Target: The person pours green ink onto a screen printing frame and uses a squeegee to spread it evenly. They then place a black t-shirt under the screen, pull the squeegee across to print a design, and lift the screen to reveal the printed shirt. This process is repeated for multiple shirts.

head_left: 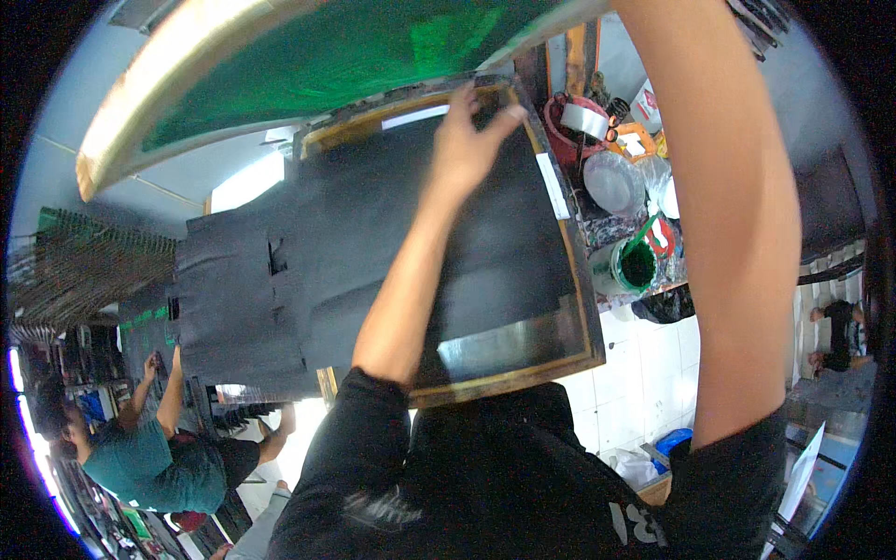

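Over the far part of a black cloth [364,243] my left hand [471,145] reaches, its thumb and fingers spread and slightly blurred. It is close to the cloth's far edge; whether it touches cannot be told. The cloth lies on a framed board [504,381] with a glossy bare patch along its near side. Above the board a printing screen [336,79] with green-stained mesh and a pale frame is tilted up. My right arm [723,215] stretches up past the screen's right end, and its hand is out of the picture.
Right of the board stand an open tub of green ink [637,266], a round clear container [613,184] and a tape roll [583,121]. More black cloth [224,289] extends left, where another person [154,457] works. A second person [840,331] is far right.
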The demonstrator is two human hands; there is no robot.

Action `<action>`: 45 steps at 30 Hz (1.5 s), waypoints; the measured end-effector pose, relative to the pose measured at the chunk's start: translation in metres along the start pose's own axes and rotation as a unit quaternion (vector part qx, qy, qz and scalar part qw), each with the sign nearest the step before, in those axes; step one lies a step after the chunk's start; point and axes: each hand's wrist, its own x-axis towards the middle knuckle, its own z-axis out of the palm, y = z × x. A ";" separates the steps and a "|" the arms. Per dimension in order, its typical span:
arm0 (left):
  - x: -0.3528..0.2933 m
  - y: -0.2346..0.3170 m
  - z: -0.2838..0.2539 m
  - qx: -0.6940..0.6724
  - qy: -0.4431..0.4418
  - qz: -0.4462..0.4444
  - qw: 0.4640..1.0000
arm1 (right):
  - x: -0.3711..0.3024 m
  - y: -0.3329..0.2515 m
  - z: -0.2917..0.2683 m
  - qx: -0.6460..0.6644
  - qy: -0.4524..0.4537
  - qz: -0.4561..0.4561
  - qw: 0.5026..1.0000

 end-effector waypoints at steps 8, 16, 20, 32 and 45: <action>-0.280 0.049 -0.140 -0.325 -0.021 -0.208 0.922 | -0.209 0.012 0.116 0.063 0.017 -0.078 0.995; -0.336 -0.006 -0.088 -0.228 0.027 -0.379 0.897 | -0.297 0.036 0.201 0.017 -0.114 -0.089 0.989; -0.337 -0.006 -0.097 -0.236 0.006 -0.395 0.888 | -0.268 0.033 0.181 0.067 -0.163 -0.069 0.982; -0.335 -0.006 -0.100 -0.209 -0.020 -0.428 0.879 | -0.246 0.056 0.233 0.052 -0.150 -0.117 0.980; -0.324 0.016 -0.139 -0.383 -0.067 -0.464 0.796 | -0.015 0.188 0.347 0.004 -0.214 -0.050 0.976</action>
